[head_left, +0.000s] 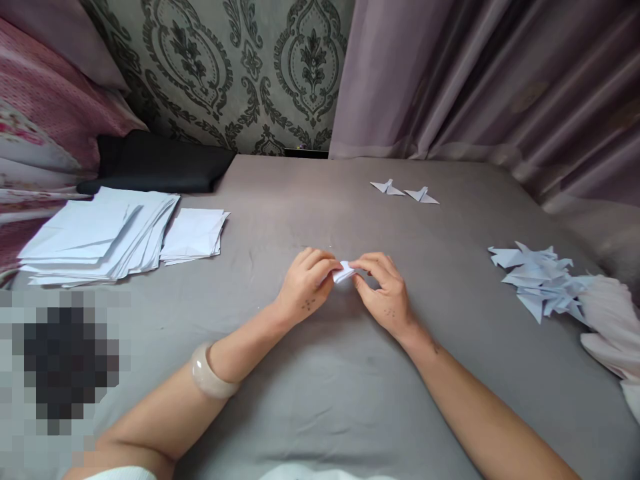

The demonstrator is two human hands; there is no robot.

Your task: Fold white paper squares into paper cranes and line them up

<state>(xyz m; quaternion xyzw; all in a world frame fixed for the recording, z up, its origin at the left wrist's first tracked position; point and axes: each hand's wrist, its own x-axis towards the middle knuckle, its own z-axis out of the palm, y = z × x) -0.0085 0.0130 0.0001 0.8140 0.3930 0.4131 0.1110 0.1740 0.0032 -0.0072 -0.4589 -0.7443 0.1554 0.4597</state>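
A small folded piece of white paper is held up between my two hands, just over the grey sheet. My left hand pinches its left end between thumb and fingers. On the other side, my right hand grips the right end the same way. The fingertips cover part of the paper, so its full folded shape cannot be made out. A pale bangle sits on my left forearm.
Stacked white paper sheets lie at the left, beside a smaller stack of square paper. Behind them is a black folded item. Two folded paper birds rest at the back; a pile of folded paper pieces lies right, against crumpled cloth.
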